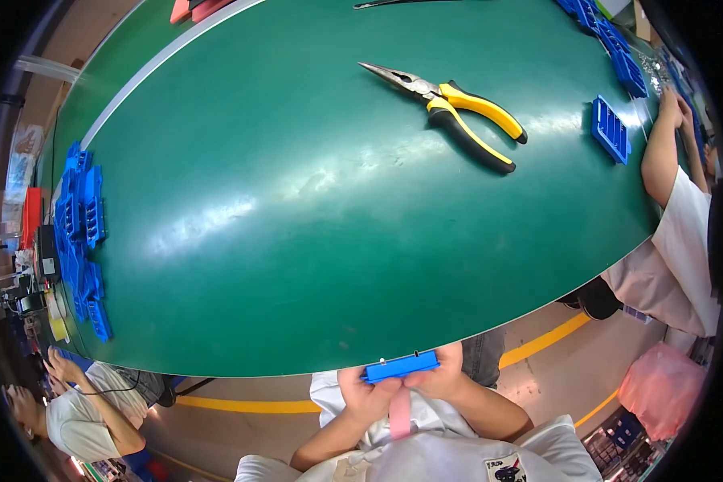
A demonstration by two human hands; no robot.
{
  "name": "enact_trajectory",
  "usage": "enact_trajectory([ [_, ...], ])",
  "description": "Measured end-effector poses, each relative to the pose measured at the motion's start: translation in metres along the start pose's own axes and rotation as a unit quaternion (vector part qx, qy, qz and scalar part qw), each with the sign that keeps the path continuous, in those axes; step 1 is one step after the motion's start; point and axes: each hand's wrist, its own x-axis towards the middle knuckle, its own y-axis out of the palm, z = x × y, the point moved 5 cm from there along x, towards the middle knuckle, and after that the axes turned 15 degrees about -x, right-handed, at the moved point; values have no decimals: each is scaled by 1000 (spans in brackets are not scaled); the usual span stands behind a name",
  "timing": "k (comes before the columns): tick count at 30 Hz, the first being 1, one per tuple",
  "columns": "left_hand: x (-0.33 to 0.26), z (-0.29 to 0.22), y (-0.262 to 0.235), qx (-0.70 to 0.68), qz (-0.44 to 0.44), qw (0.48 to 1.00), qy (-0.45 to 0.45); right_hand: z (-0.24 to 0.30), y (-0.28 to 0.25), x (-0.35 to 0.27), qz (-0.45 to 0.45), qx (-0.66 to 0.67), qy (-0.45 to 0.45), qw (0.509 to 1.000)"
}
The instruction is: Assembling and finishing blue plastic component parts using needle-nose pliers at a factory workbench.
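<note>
Your L hand (364, 399) + R hand (444, 381) both grip blue part (402, 366), fingers closed on its ends, by near edge of table (297, 305); not set down. Blue pile (80, 233) L, loose blue piece (611, 131) R, pliers (478, 108) unheld. Part's done? Can't tell, poor angle.
</note>
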Motion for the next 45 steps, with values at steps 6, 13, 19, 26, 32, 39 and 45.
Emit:
enact_trajectory([
  [6,3,-2,3,83,-24,996,34,2,0,-1,-44,-52,-64,996],
  [13,0,-8,5,94,-27,995,-1,4,-1,-3,-37,-22,-45,998],
  [19,2,-6,6,102,-42,994,20,7,1,4,-45,1,-41,998],
  [26,2,-6,8,60,-51,997,24,6,1,1,-37,-8,-58,998],
  [32,-4,-16,17,61,-64,995,-38,24,2,0,13,-43,64,997],
  [39,-6,-13,15,-4,-2,998,-66,31,-3,5,62,6,99,993],
  [45,-7,-7,6,-2,52,997,-62,34,0,6,38,20,36,998],
])
